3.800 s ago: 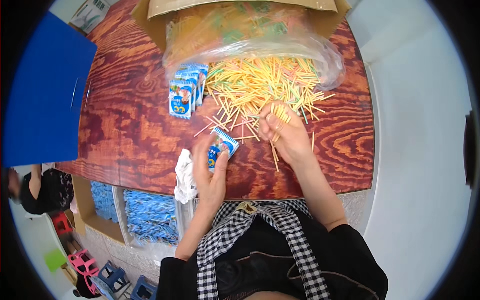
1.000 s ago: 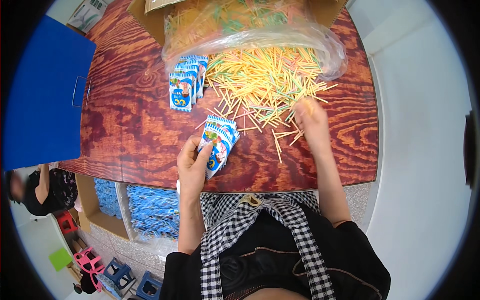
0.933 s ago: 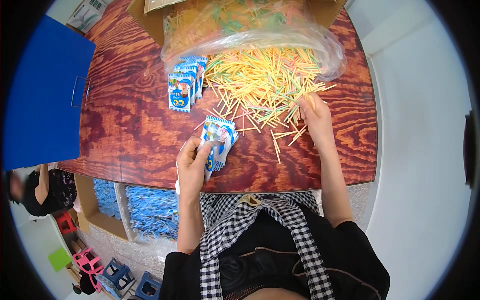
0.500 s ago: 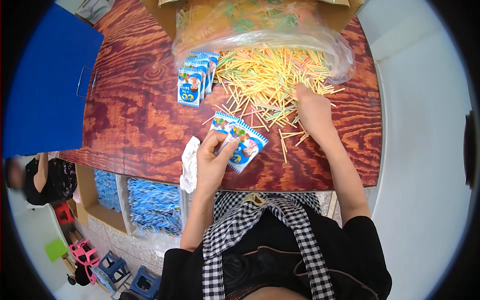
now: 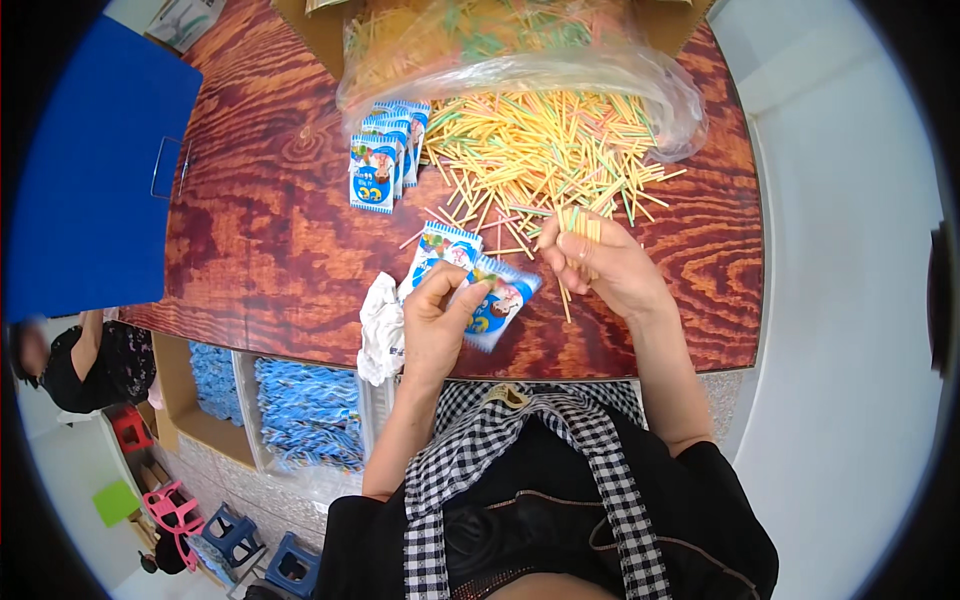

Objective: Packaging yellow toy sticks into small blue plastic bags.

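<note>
The left hand [image 5: 432, 325] pinches a blue-and-white packet [image 5: 503, 305] between thumb and fingers, the packet's long axis running near to far, its far end leaning right. The right hand [image 5: 622, 270], curled around a bunch of yellow sticks [image 5: 580, 224], is apart from the packet, to its right, and nearer the loose stick pile [image 5: 535, 140] on the far side.
</note>
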`<state>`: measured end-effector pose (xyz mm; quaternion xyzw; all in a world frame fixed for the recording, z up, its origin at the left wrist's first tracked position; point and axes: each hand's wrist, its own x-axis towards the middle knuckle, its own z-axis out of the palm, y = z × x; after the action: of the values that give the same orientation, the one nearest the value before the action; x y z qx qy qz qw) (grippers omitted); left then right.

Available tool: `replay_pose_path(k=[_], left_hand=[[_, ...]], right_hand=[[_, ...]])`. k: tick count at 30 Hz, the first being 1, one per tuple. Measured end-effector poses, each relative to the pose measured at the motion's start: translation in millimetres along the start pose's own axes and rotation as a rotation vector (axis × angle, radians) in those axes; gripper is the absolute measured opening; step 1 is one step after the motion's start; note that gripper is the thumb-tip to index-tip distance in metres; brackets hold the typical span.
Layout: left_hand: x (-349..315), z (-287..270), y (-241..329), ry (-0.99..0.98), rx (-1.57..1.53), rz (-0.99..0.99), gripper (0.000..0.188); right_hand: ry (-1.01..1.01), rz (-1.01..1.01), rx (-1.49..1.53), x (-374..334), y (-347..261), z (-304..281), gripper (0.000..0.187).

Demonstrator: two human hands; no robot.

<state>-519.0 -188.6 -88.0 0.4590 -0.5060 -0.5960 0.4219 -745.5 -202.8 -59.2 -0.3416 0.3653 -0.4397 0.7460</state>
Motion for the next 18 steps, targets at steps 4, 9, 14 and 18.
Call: replay_pose_path(k=[4,9,14,18], left_hand=[[-0.8,0.4,-2.9,0.058,0.246,0.096,0.009],[-2.5,7.6,5.7,-0.072,0.332,0.236,0.015],[-1.4,12.4,3.9,-0.083,0.261,0.232,0.014],[-2.3,16.2,5.4,-0.119,0.098,0.139,0.017]], right_hand=[[0.002,-0.109,0.163,6.4,13.4,0.8,0.021],[0.104,-0.282,0.319,16.3,10.0,12.5,0.020],[0.035,-0.291,0.381,22.9,3.2,32.0,0.023],[-0.025,-0.287,0.386,26.0,10.0,36.6,0.026]])
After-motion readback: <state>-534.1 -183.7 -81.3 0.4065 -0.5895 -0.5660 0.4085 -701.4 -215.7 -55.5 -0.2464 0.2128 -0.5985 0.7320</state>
